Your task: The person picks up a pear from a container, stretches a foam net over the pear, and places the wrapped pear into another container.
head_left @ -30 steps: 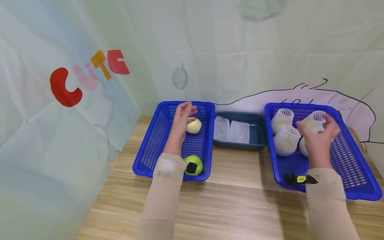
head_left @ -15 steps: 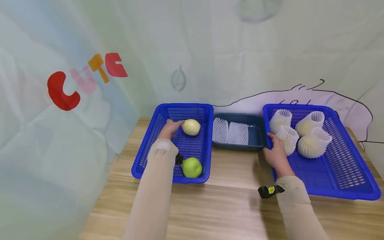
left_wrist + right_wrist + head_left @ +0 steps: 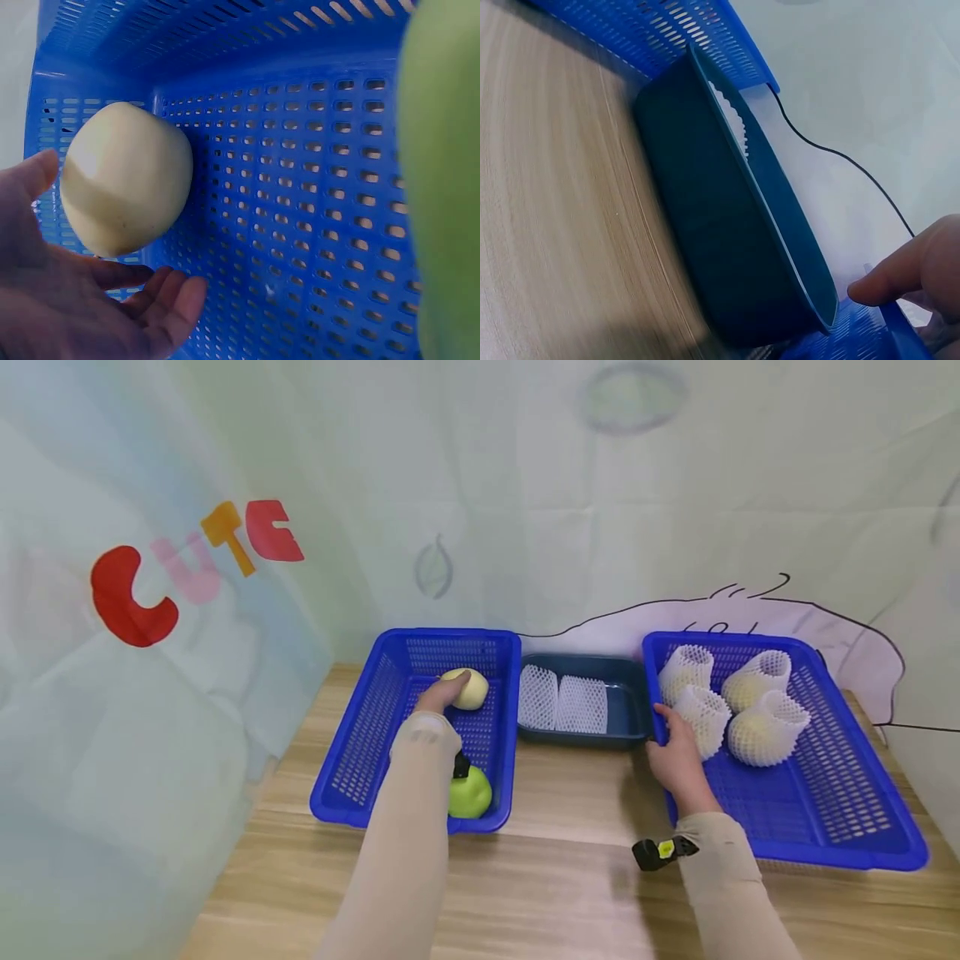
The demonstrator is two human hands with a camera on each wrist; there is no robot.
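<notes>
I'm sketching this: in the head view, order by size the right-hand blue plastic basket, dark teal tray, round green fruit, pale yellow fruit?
Right-hand basket
Teal tray
Green fruit and yellow fruit: look alike, both partly hidden

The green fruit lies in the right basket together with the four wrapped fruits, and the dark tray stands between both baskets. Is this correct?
Not fully: the green fruit lies in the left basket, together with the pale fruit, as the head view shows. The four wrapped fruits are in the right basket, and the dark tray stands between both baskets.
</notes>
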